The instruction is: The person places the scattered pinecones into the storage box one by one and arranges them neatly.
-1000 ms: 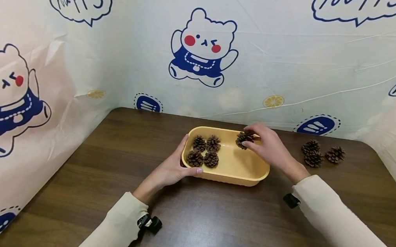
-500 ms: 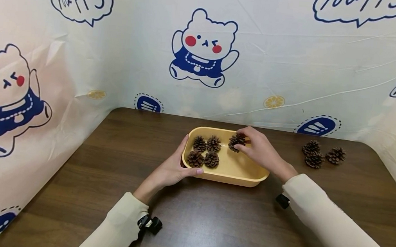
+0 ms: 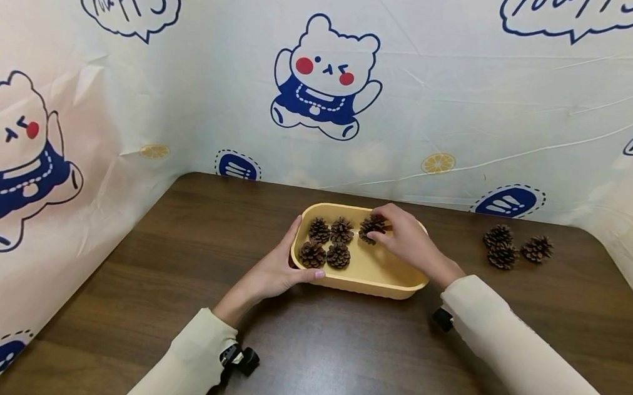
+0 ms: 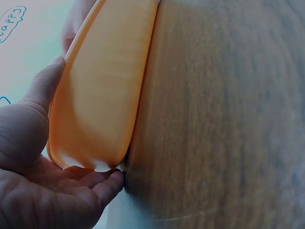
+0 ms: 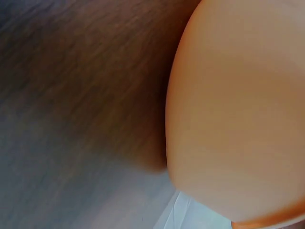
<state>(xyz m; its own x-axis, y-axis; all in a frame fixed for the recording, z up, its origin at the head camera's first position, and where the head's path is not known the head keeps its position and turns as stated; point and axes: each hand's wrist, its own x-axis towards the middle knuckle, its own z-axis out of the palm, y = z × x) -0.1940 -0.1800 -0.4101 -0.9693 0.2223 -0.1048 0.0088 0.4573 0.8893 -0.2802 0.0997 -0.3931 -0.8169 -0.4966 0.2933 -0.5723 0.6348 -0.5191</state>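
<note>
A yellow plastic tray [image 3: 376, 284] rests on the wooden table, with several brown pine cones [image 3: 338, 256] grouped in its left half. My left hand [image 3: 273, 272] grips the tray's left end, thumb along the front rim; in the left wrist view, its fingers [image 4: 107, 188] curl against the tray's end wall. Inside the tray, right of that group, my right hand [image 3: 409, 238] pinches another pine cone [image 3: 371, 227] between thumb and fingers. Whether this cone touches the tray floor cannot be told. The right wrist view is filled mostly by the tray's outer wall [image 5: 238, 109], hiding the hand.
Three loose pine cones [image 3: 500, 255] lie close together on the table to the right of the tray. Behind the table stands a printed cloth backdrop [image 3: 404, 105], which also rises along both sides. Bare wooden tabletop [image 3: 336, 362] stretches in front of the tray.
My right hand has carried its pine cone leftward and slightly nearer within the tray, toward the grouped cones. The left hand and the tray have stayed in place.
</note>
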